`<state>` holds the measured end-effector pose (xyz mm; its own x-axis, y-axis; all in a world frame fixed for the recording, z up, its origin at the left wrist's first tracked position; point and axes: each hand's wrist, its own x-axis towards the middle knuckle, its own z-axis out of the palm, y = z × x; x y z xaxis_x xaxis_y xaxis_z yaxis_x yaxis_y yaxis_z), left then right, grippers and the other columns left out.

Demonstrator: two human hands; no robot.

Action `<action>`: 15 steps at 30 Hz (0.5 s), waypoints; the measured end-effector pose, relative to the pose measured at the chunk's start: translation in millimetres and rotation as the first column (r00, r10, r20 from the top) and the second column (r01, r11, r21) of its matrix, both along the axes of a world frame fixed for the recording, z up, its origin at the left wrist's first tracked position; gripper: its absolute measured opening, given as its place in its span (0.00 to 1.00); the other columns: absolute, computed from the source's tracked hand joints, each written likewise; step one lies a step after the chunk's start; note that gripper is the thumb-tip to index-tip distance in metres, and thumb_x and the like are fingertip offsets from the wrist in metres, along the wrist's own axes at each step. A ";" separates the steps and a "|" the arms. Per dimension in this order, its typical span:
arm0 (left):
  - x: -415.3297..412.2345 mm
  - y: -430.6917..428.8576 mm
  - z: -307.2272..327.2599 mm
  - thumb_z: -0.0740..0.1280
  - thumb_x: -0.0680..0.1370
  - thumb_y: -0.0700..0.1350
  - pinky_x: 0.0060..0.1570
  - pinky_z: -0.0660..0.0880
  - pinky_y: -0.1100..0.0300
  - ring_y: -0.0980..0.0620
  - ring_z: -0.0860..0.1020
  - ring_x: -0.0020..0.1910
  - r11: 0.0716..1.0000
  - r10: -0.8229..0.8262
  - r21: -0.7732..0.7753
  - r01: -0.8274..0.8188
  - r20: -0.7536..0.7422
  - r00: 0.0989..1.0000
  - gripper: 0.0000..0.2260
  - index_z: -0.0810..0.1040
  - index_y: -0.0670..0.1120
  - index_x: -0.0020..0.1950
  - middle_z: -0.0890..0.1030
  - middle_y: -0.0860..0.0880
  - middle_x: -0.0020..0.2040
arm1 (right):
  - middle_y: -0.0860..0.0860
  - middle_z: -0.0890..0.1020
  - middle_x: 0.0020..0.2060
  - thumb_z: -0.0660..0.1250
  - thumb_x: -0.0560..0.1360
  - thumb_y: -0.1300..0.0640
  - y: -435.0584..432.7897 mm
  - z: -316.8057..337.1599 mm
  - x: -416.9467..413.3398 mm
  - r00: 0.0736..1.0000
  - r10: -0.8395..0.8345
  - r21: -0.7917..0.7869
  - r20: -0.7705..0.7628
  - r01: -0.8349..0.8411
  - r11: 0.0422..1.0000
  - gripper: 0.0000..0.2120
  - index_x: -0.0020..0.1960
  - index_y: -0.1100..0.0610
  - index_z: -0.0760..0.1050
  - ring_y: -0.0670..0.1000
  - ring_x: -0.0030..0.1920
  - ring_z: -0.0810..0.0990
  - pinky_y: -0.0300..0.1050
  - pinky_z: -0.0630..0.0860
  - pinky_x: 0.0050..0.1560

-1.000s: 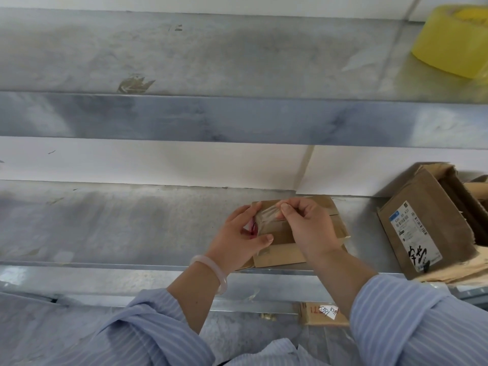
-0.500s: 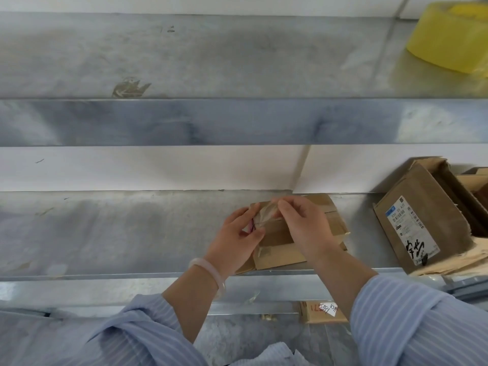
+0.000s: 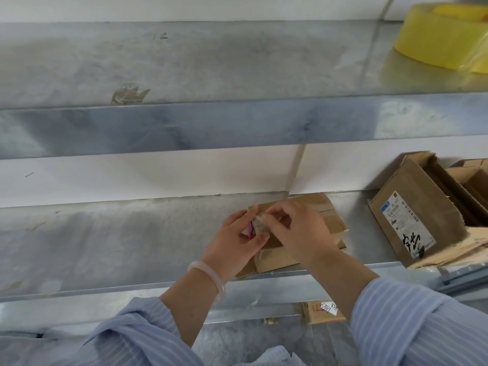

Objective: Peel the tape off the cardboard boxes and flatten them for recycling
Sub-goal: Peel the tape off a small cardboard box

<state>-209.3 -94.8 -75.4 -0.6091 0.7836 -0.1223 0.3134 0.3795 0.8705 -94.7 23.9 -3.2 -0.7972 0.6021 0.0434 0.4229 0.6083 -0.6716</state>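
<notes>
Left hand [image 3: 232, 244], right hand [image 3: 298, 233] close together, both curled in pinch grip; forearms reaching forward.

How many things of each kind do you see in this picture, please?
Boxes: 4 (flat box, labelled box, edge box, low box); torn pile at right not counted.
Tape roll: 1
Peeled tape: 1
Hands: 2 (left hand, right hand)
Bracelet: 1
Total: 9
</notes>
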 end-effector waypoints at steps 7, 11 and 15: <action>-1.2 -1.4 0.5 0.67 0.72 0.65 0.64 0.72 0.55 0.54 0.76 0.60 0.999 -0.023 -0.023 0.022 -0.019 1.000 0.29 0.63 0.67 0.71 0.62 0.64 0.69 | 0.41 0.78 0.41 0.70 0.74 0.54 -1.5 3.9 -3.0 0.993 -0.098 -0.053 -0.067 0.094 0.994 0.07 0.49 0.45 0.75 0.42 0.42 0.77 0.34 0.75 0.42; -1.4 -1.9 -0.5 0.66 0.71 0.66 0.64 0.73 0.55 0.54 0.75 0.61 0.999 -0.025 -0.026 0.025 -0.027 0.999 0.30 0.62 0.67 0.72 0.62 0.66 0.67 | 0.45 0.78 0.42 0.68 0.75 0.56 -2.5 -1.4 -7.7 0.997 -0.075 0.150 0.008 0.073 0.986 0.02 0.47 0.51 0.76 0.46 0.43 0.76 0.41 0.77 0.44; -1.9 -1.4 -1.0 0.68 0.72 0.63 0.64 0.72 0.55 0.55 0.76 0.60 1.000 -0.010 -0.007 0.010 -0.023 1.000 0.29 0.63 0.66 0.72 0.63 0.66 0.65 | 0.47 0.77 0.44 0.65 0.77 0.57 -4.7 -10.5 -5.6 0.998 0.039 0.256 0.057 -0.053 0.965 0.04 0.48 0.54 0.78 0.47 0.45 0.74 0.40 0.73 0.45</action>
